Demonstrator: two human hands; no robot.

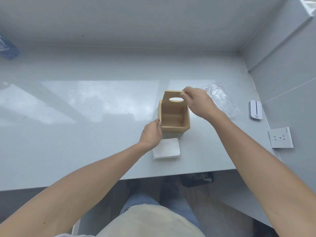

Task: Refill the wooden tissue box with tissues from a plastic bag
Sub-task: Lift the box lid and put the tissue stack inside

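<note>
The wooden tissue box (174, 129) stands on the grey counter (85, 127), its inside bare. Its wooden lid (171, 95), with an oval slot, is slid partway back off the top, tilted over the far edge. My right hand (196, 101) pinches the lid's far right corner. My left hand (151, 134) grips the box's near left corner. A stack of white tissues (168, 149) lies flat on the counter just in front of the box, partly under my left wrist. A crumpled clear plastic bag (220, 98) lies to the right, behind my right hand.
A white device (255, 110) rests near the right wall, and a wall socket plate (280, 137) sits nearer me. A blue patterned object (7, 47) lies at the far left. The counter's front edge runs just behind my legs.
</note>
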